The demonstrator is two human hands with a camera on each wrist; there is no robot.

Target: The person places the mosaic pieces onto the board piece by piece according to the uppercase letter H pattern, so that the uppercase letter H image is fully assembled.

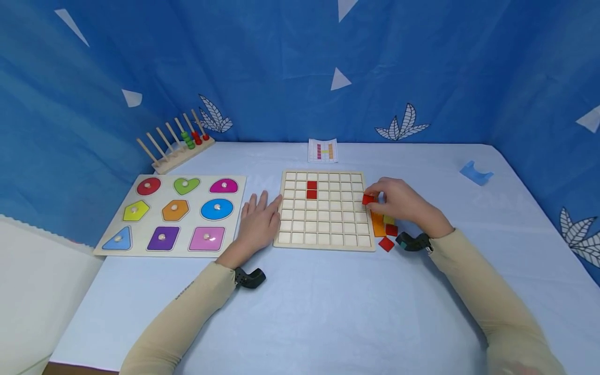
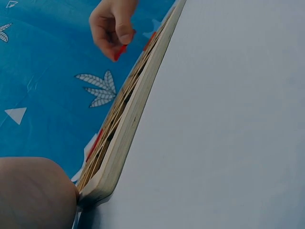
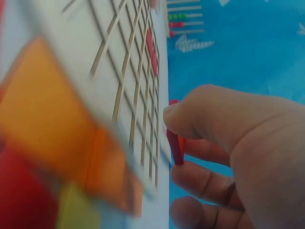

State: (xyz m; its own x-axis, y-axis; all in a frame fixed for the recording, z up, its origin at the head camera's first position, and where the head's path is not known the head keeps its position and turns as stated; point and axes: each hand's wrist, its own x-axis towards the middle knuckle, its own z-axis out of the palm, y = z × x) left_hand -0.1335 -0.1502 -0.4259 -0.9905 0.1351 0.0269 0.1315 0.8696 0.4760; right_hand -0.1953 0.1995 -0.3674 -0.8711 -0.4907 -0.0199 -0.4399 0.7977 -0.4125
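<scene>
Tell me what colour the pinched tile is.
The tile is red, clearest in the right wrist view.

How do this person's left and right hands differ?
The left hand lies outstretched; the right hand is curled. The left lies at the left edge of the pale wooden rectangular grid board; the right pinches a flat red square tile near its right edge. Both emerge from beige sleeves.

The grid board (image 1: 324,212) looks like matt wood, the held red tile (image 3: 177,149) smooth, the backdrop (image 1: 281,67) faintly shiny cloth.
</scene>
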